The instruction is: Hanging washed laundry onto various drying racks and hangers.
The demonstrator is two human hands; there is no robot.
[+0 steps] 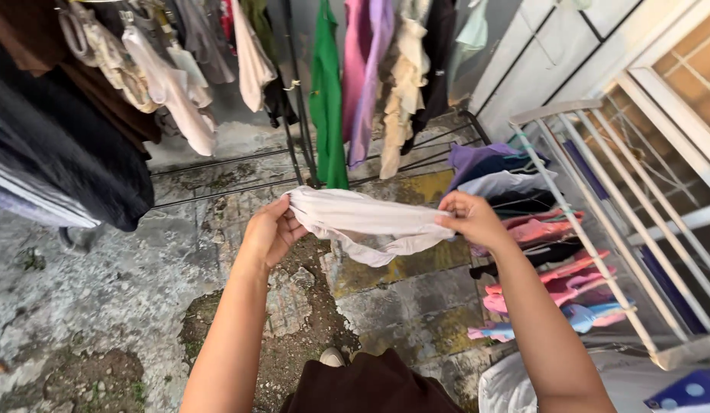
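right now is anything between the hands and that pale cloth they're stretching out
No. The left hand and right hand each grip an end of the pale garment directly; nothing visible sits between them and it.

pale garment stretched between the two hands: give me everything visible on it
The pale garment is a small piece of off-white, faintly pinkish cloth, thin and soft-looking, creased along its length. It is stretched roughly level between both hands in mid-air: the left hand pinches its bunched left end, the right hand grips its right end. Its upper edge is taut, while a loose fold sags below the middle. It hangs over the stained concrete floor, beside a white drying rack. Only the hands touch it.
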